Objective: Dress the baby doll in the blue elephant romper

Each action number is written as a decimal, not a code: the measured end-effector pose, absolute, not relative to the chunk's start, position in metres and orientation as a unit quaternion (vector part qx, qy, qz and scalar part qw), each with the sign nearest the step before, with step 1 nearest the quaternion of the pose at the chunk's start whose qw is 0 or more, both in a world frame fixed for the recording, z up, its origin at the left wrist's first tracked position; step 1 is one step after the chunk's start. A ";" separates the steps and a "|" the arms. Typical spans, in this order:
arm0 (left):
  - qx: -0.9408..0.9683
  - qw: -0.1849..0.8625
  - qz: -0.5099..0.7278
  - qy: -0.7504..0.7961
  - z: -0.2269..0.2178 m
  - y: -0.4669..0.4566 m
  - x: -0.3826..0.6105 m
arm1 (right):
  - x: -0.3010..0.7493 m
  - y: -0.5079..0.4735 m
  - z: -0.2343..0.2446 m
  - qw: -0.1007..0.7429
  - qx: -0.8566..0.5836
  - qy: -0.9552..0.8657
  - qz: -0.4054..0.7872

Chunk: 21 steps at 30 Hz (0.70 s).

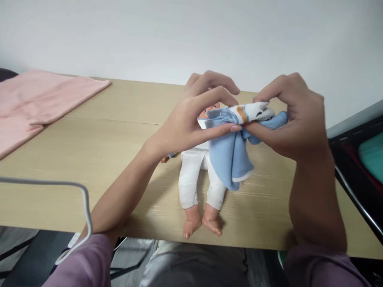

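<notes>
A baby doll (188, 183) in white trousers lies on its back on the table, bare feet pointing at me. Above its upper body I hold a small light-blue doll garment (229, 155) with white trim and a patterned white and orange part. My left hand (194, 107) pinches its left side between thumb and fingers. Gathered cloth on the right sits in the pinch of my right hand (296, 119). The lower part of the garment hangs loose over the doll's leg. My left hand and the garment hide most of the doll's head and chest.
On the left of the wooden table (119, 115) lies a pink cloth (50, 99). A white cable (60, 182) loops past my left forearm. At the right edge stands a black-rimmed object (356, 175) with teal material inside. A white wall (149, 36) rises behind.
</notes>
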<state>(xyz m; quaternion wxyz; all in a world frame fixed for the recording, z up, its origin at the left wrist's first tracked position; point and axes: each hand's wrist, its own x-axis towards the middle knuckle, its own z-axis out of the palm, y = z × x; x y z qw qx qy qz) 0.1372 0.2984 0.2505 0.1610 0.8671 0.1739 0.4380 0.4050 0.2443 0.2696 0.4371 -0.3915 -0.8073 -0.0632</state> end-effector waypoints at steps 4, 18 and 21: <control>0.845 0.196 0.458 0.194 0.242 0.298 0.141 | 0.421 0.244 0.277 0.317 -0.375 -0.871 -0.031; 0.747 0.220 0.600 0.184 0.250 0.295 0.151 | 0.406 0.236 0.281 0.495 -0.416 -0.762 0.043; 0.765 0.269 0.554 0.188 0.260 0.294 0.138 | 0.401 0.233 0.281 0.556 -0.383 -0.738 0.012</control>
